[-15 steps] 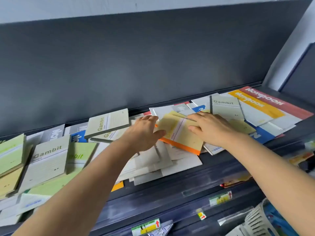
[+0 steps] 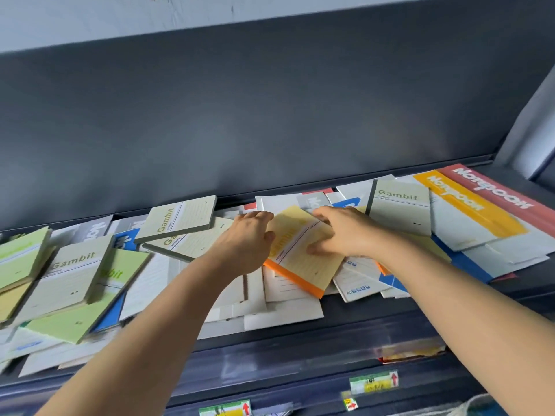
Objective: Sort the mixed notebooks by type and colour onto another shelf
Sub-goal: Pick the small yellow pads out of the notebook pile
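As the yellow notebook lies tilted atop white notebooks on the shelf, I see my left grip clasping its left edge. My right grip pinches its right side.

Dark grey back panel (matte) under a pale wall.
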Demonstrator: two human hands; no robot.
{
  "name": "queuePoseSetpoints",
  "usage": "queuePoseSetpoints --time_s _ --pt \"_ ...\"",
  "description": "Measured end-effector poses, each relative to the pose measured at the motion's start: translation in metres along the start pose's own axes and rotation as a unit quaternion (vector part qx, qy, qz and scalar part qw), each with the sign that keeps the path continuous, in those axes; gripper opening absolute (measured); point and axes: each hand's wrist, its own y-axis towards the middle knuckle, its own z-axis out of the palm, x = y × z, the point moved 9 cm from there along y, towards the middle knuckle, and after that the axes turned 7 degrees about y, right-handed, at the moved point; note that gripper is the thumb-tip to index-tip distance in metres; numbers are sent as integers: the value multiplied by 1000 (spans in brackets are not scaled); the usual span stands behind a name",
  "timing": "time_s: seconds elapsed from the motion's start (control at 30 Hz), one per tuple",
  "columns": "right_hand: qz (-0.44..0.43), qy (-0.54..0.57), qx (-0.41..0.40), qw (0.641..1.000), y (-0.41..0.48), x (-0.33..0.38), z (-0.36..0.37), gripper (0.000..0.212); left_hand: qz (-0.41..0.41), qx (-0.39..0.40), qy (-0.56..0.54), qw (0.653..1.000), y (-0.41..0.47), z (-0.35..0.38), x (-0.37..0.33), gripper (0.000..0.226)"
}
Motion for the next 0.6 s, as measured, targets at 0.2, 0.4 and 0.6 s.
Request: queuePoseSetpoints --time_s 0.2,0.4,0.6 --pt "30 12 67 997 21 0 2 51 -49 -24 -25 998 -8 -4 13 45" --pt "-22 180 30 983 18 4 -2 41 -85 -83 -76 990 -9 -12 15 54" --pt "-14 356 -93 930 11 -13 -27 31 -128 -210 -248 937 -12 -36 8 50"
